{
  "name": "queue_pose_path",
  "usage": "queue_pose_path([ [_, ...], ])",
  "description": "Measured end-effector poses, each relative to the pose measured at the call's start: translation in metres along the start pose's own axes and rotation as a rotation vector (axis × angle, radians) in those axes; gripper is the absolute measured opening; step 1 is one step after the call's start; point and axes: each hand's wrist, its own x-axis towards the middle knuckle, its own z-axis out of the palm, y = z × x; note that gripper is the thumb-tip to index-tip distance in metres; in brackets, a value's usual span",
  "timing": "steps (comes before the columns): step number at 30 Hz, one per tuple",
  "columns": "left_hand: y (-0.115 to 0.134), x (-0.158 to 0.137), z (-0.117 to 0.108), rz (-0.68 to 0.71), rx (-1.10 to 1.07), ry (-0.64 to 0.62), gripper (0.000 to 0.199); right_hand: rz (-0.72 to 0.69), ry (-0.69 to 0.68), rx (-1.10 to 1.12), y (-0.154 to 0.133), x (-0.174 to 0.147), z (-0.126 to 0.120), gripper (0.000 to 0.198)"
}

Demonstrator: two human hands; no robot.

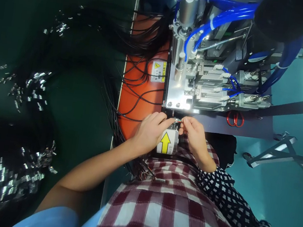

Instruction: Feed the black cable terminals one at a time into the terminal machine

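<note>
At the machine's front edge, a small metal cable connector (177, 120) with thin coloured wires at its right end lies between my two hands. My left hand (151, 130) is closed over the black cable just left of it, index finger stretched along to the connector. From the right, my right hand (194, 134) pinches the fine wires with thumb and forefinger. A white block with a yellow arrow label (167, 142) stands just below the fingers. The cable under my left palm is hidden.
Above my hands stands a metal machine (178, 91) with blue air tubes (228, 15). Black cables (150, 35) cross an orange board (129, 99). More cables with shiny ends (3, 179) lie on the dark table at left. Red-handled scissors (235, 119) rest at right.
</note>
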Motion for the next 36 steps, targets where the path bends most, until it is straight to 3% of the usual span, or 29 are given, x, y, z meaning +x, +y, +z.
queue_pose_path([
  [5,-0.003,0.000,0.002,0.032,-0.003,0.049,0.033,-0.035,-0.025,-0.060,-0.003,-0.003,0.000,0.030],
  [11,-0.001,0.001,0.000,0.022,0.057,-0.028,0.033,-0.087,-0.014,-0.107,-0.007,-0.004,0.003,0.018],
  [17,0.006,0.001,-0.002,-0.002,0.139,-0.104,0.033,0.047,-0.040,0.049,-0.004,-0.002,0.005,0.017],
  [21,0.011,0.003,0.001,-0.012,0.156,-0.103,0.033,0.063,-0.022,0.080,-0.002,0.000,0.007,0.018],
  [26,0.007,0.007,0.001,-0.050,-0.007,-0.052,0.033,0.011,-0.018,0.073,0.002,0.003,0.007,0.014],
  [31,-0.001,-0.016,-0.007,-0.088,-0.247,0.043,0.040,-0.016,-0.024,0.039,0.001,0.003,0.006,0.018],
  [36,0.002,-0.053,-0.008,-0.284,-0.022,0.006,0.045,-0.024,-0.034,0.047,-0.001,0.003,0.006,0.019],
])
